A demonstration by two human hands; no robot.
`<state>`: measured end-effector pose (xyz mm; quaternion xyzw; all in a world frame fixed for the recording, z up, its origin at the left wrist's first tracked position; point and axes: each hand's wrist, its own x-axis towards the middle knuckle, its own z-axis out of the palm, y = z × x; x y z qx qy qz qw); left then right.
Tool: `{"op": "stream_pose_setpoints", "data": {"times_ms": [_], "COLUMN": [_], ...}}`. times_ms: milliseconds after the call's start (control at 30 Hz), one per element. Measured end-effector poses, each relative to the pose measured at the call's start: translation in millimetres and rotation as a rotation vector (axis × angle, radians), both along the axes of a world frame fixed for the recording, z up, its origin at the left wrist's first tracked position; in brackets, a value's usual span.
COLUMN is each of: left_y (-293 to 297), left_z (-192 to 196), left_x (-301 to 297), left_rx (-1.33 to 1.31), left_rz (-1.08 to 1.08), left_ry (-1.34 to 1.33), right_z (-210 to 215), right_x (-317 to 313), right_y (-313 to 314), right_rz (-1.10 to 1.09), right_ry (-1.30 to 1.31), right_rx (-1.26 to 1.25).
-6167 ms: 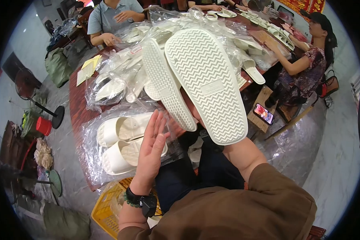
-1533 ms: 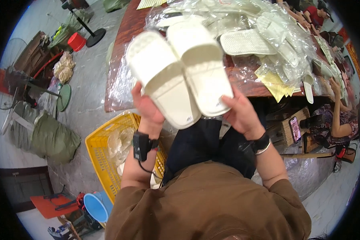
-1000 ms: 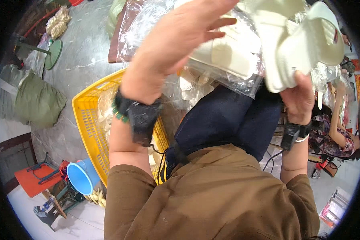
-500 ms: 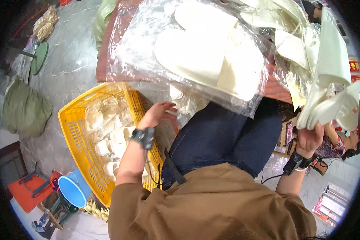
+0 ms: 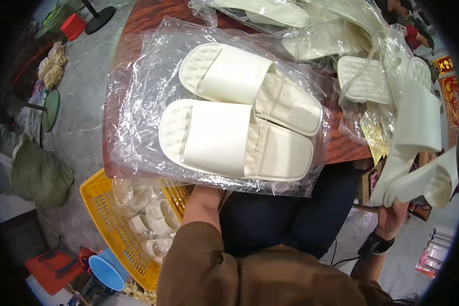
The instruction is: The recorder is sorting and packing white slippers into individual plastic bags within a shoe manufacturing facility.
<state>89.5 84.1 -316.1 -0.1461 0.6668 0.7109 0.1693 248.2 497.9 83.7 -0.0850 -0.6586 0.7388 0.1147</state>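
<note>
Red-brown table [image 5: 137,20] fills the upper half of the view, its near edge hidden under a clear bag [image 5: 137,117] that holds a pair of cream slippers [image 5: 239,132], lying side by side, soles down, toes toward the left. More bagged slippers [image 5: 270,13] lie heaped along the far and right side of the table (plastic crumpled, contents partly hidden). Right hand [image 5: 395,219] is out at the right, clear of the table edge, fingers closed around the lower ends of a loose slipper pair [image 5: 418,148] held upright, well apart from the bagged pair. Left hand is not visible: the left forearm [image 5: 204,206] runs up under the bag's near edge, so I cannot tell how its fingers stand. Floor is grey concrete. Beside the left knee stands a yellow basket [image 5: 99,204] with bagged slippers inside. Near it a blue cup [image 5: 107,270] and a red stool [image 5: 51,270]. Further left a green sack [image 5: 38,176]; a red bucket [image 5: 74,25] stands at the top left.
</note>
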Motion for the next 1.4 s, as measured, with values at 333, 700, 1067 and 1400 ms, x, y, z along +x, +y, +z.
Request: {"op": "stream_pose_setpoints", "data": {"times_ms": [333,700,1067,1400], "left_y": [-120.2,-271.9,-248.9,-188.2], "left_z": [76.0,56.5,87.7,159.2], "left_x": [126.7,294.5,320.9,235.7], "left_rx": [1.027,0.571,-0.255,0.317], "left_rz": [0.638,1.218,1.371,0.778], "left_ry": [0.074,-0.070,-0.343,-0.289], "right_z": [-24.3,-42.3,-48.8,-31.4], "right_x": [-17.5,-0.4,-8.9,-11.6], "right_y": [-4.1,-7.3,-21.5,-30.6], "right_rz": [0.137,0.233,0.283,0.270], "right_ry": [0.084,0.033,0.033,0.040], "right_rx": [-0.105,-0.171,-0.168,-0.114]}}
